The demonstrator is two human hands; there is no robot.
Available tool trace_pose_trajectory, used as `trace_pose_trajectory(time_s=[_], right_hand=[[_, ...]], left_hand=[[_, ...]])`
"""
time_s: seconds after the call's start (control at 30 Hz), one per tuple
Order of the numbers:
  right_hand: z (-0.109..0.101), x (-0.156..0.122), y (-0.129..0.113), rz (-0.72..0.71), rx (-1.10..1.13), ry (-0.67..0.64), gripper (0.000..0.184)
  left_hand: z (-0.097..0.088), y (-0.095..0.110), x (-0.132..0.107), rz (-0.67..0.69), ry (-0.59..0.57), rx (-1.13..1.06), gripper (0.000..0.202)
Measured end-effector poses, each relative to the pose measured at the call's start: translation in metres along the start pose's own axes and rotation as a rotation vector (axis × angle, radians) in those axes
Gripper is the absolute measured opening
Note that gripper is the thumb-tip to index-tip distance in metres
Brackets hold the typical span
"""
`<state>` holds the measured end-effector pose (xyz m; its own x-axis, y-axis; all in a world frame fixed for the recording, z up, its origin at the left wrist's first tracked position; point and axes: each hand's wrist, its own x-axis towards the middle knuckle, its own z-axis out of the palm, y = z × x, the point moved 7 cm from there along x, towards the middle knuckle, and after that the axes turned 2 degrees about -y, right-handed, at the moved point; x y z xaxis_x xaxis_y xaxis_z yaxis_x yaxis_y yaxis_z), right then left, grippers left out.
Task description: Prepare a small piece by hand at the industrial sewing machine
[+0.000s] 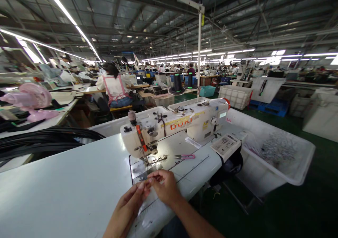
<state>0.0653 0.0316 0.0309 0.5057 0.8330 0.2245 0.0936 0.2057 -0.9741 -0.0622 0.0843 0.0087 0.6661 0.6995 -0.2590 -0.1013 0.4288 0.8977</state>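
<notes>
My left hand and my right hand meet over the front of the sewing table. Thumb and fingers are pinched together on both, fingertips touching or nearly so. Whatever sits between them is too small or too hidden to make out. Just beyond stands a white industrial sewing machine, its needle and presser foot area a short way past my fingers. Thread snips with pink handles lie on the table, to the right of the needle area.
Black strips are heaped at the left. Right of the machine stands a white plastic bin with tangled pale bits inside. Black thread cones sit on a stand behind. A pink fan and a seated person are farther back.
</notes>
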Motion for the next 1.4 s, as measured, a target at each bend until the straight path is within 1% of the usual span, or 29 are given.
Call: trace_pose_trajectory(time_s=[0.07,0.1,0.13,0.2,0.27,0.33,0.47,0.53,0.83,0.9,1.03,1.07,1.13,1.23,1.4], right_hand=[[0.0,0.001,-0.004,-0.053,-0.014,0.0,0.015],[0.0,0.001,-0.005,-0.081,-0.001,-0.004,0.015],[0.001,0.001,-0.007,-0.107,0.021,-0.013,0.015],[0.002,0.002,-0.009,-0.139,0.074,-0.028,0.017],[0.003,0.002,-0.007,-0.145,0.083,-0.019,0.017],[0.003,0.001,-0.003,-0.114,0.086,0.005,0.016],[0.006,0.0,0.013,0.087,0.136,0.027,0.025],[0.008,-0.002,0.015,0.133,0.146,0.011,0.03],[0.01,0.0,0.015,0.163,0.242,-0.041,0.036],[0.008,0.0,0.016,0.159,0.268,-0.021,0.035],[-0.003,0.003,0.017,0.107,0.382,0.086,0.03],[-0.004,0.003,0.018,0.11,0.414,0.088,0.03],[0.0,0.004,0.02,0.151,0.446,0.046,0.033],[0.007,0.004,0.02,0.192,0.368,-0.014,0.038],[0.01,0.003,0.018,0.156,0.225,-0.028,0.039]], left_hand=[[-0.005,0.004,0.003,0.095,-0.016,0.102,0.04],[-0.008,0.005,0.005,0.117,-0.012,0.126,0.039],[-0.01,0.004,0.006,0.115,-0.001,0.125,0.038],[-0.014,0.001,0.007,0.066,0.037,0.06,0.036],[-0.014,0.0,0.005,0.021,0.053,0.0,0.036],[-0.012,0.003,0.001,0.022,0.053,-0.031,0.037],[-0.011,0.009,-0.004,0.055,0.061,-0.05,0.037],[-0.011,0.011,-0.006,0.066,0.065,-0.054,0.037],[-0.013,0.011,-0.009,0.048,0.088,-0.125,0.023],[-0.014,0.011,-0.009,0.051,0.086,-0.127,0.023],[-0.014,0.013,-0.01,0.073,0.09,-0.098,0.026],[-0.013,0.014,-0.011,0.074,0.081,-0.077,0.027],[-0.01,0.013,-0.011,0.072,0.062,-0.032,0.029],[-0.008,0.013,-0.012,0.091,0.056,0.038,0.029],[-0.006,0.015,-0.011,0.155,0.037,0.113,0.029]])
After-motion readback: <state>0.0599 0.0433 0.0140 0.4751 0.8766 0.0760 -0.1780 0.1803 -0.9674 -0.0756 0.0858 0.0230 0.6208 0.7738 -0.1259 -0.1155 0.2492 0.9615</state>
